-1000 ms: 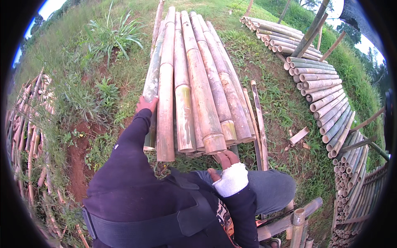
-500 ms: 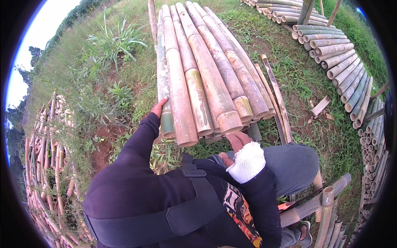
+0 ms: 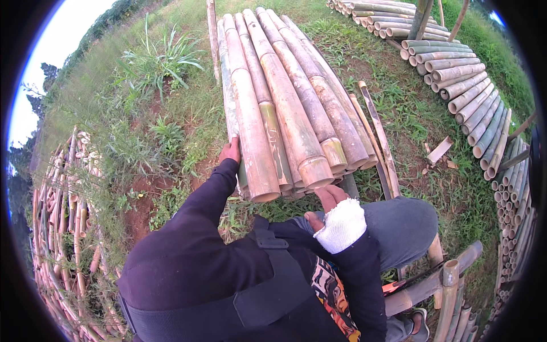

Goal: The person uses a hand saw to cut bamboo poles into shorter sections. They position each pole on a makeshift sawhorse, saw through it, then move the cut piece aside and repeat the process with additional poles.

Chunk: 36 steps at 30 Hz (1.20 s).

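Long bamboo poles (image 3: 293, 122) lie side by side in a raised stack, their cut ends toward me. My left hand (image 3: 230, 151) grips the stack's left side near the end, against the outer bamboo pole (image 3: 250, 134); part of its fingers are hidden. My right hand (image 3: 327, 204), with a white knit cuff (image 3: 343, 225) at the wrist, is just below the cut end of a middle pole (image 3: 315, 171). Its visible fingers stretch toward that end, the thumb apart. The fingertips are partly hidden, so contact is unclear.
Thin bamboo strips (image 3: 379, 137) stand right of the stack. A bamboo rail (image 3: 430, 285) with an orange-edged tool (image 3: 393, 286) is beside my knee. More bamboo is piled along the right (image 3: 478, 114) and at left (image 3: 68, 228). An offcut (image 3: 439, 150) lies on the grass.
My left hand has shifted right and slightly down, and the stack's left poles sit closer to the middle ones. My right hand has stayed nearly in place.
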Each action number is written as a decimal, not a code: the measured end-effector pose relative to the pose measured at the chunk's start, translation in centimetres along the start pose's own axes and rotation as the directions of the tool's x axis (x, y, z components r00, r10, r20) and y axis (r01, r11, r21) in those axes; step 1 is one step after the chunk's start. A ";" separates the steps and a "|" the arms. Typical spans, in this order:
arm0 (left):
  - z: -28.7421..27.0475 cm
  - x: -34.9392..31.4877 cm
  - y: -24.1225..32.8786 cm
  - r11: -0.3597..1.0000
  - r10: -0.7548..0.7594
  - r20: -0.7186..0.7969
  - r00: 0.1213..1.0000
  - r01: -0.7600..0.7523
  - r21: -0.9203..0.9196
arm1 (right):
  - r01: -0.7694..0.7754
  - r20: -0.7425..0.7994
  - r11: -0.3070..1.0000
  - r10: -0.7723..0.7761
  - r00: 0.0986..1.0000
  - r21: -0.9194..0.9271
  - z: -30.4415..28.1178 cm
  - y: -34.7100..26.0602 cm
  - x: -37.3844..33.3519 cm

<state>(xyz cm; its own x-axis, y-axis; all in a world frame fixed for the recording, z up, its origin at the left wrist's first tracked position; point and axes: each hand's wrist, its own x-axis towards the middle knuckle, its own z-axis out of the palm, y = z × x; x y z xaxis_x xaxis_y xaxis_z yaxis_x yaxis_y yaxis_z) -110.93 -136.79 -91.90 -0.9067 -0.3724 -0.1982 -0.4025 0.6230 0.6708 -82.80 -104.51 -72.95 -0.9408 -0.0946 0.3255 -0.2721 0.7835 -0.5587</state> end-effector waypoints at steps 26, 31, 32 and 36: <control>22.5 -27.4 35.9 0.192 0.845 0.490 -0.213 -0.734 -0.652 | -0.923 -0.299 -0.309 0.880 -0.369 0.230 4.8 13.6 -34.0; 29.2 -49.9 38.7 -0.415 0.399 0.379 -0.835 -0.533 -0.738 | -0.709 -0.679 0.361 0.699 -0.224 0.606 1.9 8.4 -33.8; 30.7 -53.4 38.8 -0.455 0.393 0.331 -0.858 -0.494 -0.741 | -0.636 -0.721 0.482 0.671 -0.173 0.603 1.6 6.4 -33.9; 37.9 -64.6 39.0 -0.278 0.461 0.279 -0.842 -0.436 -0.856 | -0.758 -0.894 0.572 0.448 -0.033 0.315 0.6 0.3 -35.2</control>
<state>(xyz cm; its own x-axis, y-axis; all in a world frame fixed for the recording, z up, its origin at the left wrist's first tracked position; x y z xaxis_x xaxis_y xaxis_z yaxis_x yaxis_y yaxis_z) -72.82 -62.36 -80.08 0.5429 0.7927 0.2774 0.6151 -0.6002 0.5113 -49.86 -101.32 -85.06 0.0903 0.9027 0.4207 0.4936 0.3263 -0.8061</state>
